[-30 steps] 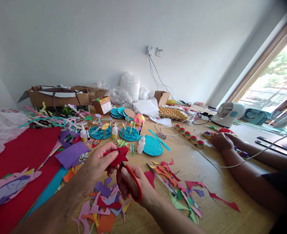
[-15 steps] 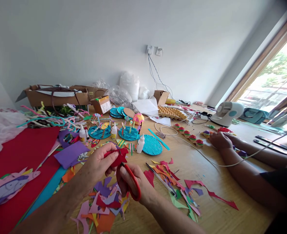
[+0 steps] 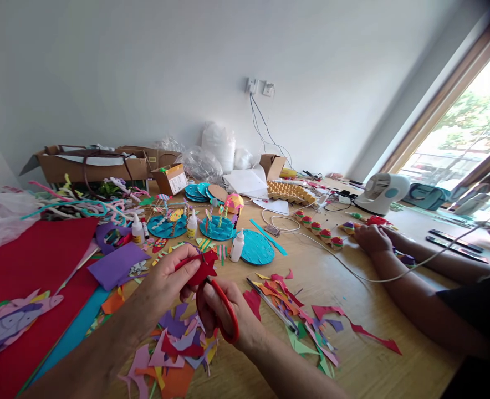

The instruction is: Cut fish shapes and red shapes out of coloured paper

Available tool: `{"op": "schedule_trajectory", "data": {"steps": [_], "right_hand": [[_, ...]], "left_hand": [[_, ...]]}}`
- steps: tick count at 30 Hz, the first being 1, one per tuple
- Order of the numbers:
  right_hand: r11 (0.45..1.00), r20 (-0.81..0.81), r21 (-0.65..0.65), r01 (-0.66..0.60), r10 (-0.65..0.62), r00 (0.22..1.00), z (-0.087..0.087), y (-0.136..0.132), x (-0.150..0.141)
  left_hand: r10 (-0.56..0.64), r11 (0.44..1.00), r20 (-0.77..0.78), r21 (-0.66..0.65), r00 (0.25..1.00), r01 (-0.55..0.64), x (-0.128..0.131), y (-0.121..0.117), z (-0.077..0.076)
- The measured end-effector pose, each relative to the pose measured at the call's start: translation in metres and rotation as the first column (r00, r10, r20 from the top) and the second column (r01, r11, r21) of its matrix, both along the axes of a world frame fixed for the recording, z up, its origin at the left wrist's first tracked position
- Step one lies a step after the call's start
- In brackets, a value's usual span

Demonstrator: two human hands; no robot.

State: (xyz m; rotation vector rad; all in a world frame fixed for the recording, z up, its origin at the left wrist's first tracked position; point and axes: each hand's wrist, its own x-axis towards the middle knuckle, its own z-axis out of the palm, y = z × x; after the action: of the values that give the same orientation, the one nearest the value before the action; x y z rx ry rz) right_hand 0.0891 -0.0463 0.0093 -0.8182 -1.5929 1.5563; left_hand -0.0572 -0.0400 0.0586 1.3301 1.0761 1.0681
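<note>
Between the thumb and fingers of my left hand [image 3: 177,272] is a small red paper cutout [image 3: 204,267] with a notched, tail-like end. My right hand [image 3: 228,310] is closed around the red handles of a pair of scissors [image 3: 230,316]. The scissors' pivot sits right at the lower edge of the red cutout; the blades are mostly hidden behind the paper. Below my hands lies a heap of coloured paper scraps [image 3: 182,354]. A pen [image 3: 272,303] rests among more scraps to the right.
Glue bottles [image 3: 237,246], a blue round plate [image 3: 256,247] and decorated blue plates [image 3: 217,227] stand ahead. Red sheets [image 3: 41,255] and fish cutouts [image 3: 16,321] lie left. A co-worker's arms [image 3: 398,266] rest at right, near a white cable [image 3: 353,272] and a fan [image 3: 381,193].
The view has shifted very slightly, so the table things sit a little further left. Both hands keep their hold on the red paper and the scissors.
</note>
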Motion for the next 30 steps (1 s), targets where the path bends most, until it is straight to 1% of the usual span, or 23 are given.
{"op": "schedule_trajectory", "data": {"steps": [5,12,16,23,30], "right_hand": [[1.000,-0.011,0.000,-0.012,0.012,1.000,0.001,-0.001,0.001],[0.999,-0.018,-0.042,-0.001,0.001,1.000,-0.002,0.000,0.001],[0.999,-0.022,-0.051,-0.016,0.015,1.000,-0.003,0.001,0.001],[0.998,0.048,-0.051,-0.020,0.022,0.999,0.000,0.002,0.003],[0.999,0.110,-0.046,0.006,-0.001,0.994,0.009,0.000,0.003]], "left_hand": [[0.029,1.000,0.006,-0.004,1.000,-0.029,0.002,-0.004,0.003],[-0.010,1.000,0.022,0.010,1.000,0.010,0.000,-0.004,0.002],[-0.033,0.999,-0.001,0.018,0.999,0.033,-0.005,-0.002,0.003],[-0.120,0.993,-0.017,0.017,0.993,0.120,-0.015,0.002,-0.001],[-0.139,0.990,-0.045,0.011,0.989,0.140,-0.018,0.005,0.002]]}}
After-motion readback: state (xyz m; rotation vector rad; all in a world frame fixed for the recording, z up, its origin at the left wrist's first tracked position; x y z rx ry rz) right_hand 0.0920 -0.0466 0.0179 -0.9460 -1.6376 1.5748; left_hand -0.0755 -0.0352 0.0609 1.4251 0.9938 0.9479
